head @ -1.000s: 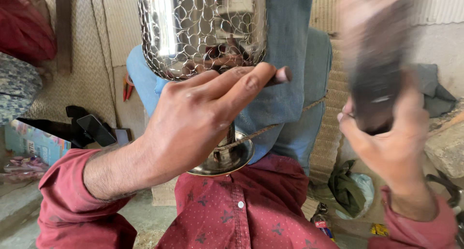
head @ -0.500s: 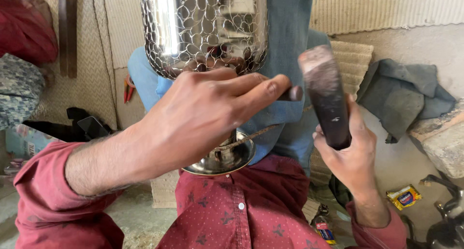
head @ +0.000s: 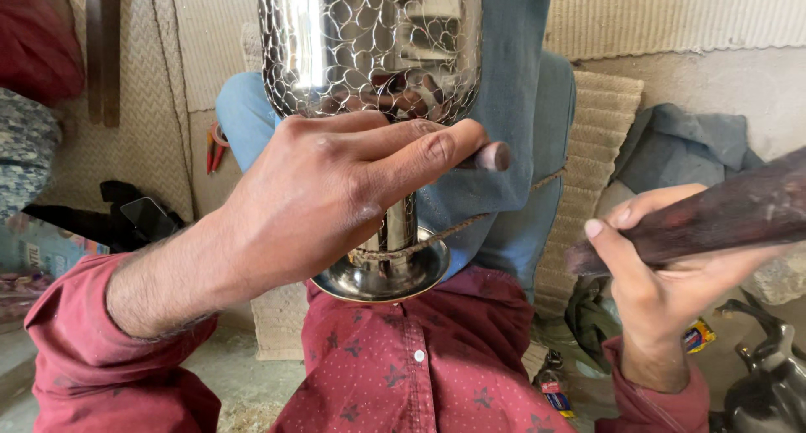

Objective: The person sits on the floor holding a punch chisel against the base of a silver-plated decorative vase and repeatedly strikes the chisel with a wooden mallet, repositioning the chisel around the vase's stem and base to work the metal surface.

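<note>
**Two hands working at a polished metal vessel**

The left forearm, in a rolled-up dark red sleeve, is reaching in from the lower left and angling up toward the middle of the view. The left hand is lying knuckles-up, fingers curled, and is pinching a thin rod-like tool between thumb and forefinger; only the tool's rounded end is showing past the fingertips, and where its working end sits is hidden behind the hand. The hand is pressing close against the lower curve of the shiny metal vessel, whose bulging body is carrying a scale-like engraved pattern. The vessel is standing tilted toward the camera, its narrow stem running down behind the hand to a round foot that is resting against the person's red patterned shirt, between the blue-clad knees.

To the right, well apart from the vessel, the right wrist is rising from the lower edge with the palm turned inward. The right hand is gripping a dark wooden mallet-like piece, fingers wrapped under it and thumb lying along its near side; the piece is slanting up and out past the right edge.

A dark metal kettle-like object is sitting on the floor at the lower right.
</note>
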